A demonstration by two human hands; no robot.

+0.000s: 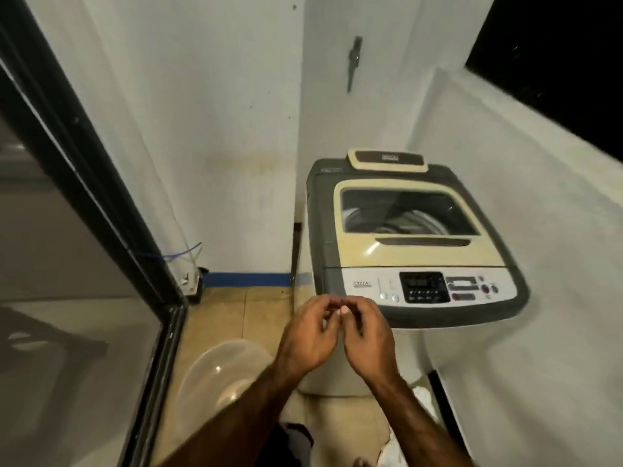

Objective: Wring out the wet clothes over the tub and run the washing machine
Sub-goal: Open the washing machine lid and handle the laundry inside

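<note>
Sliding glass door (67,264), black frame (101,183), taken as the landmark. Blue cord (182,253) looped at the frame's right edge, low down. Small black fitting (197,291) at the frame's foot, touching the floor. Beige tiled floor (236,315) just right of the door. White wall (202,129) right of the door, with a yellowish stain (249,163) midway up. Blue skirting strip (246,279) along the wall base, starting beside the frame. Dark hanging object (354,62) high on the wall, well right of the door; blurred, type unclear. Dark window opening (556,45) far right, high. White rough ledge wall (539,230) below it.
</note>
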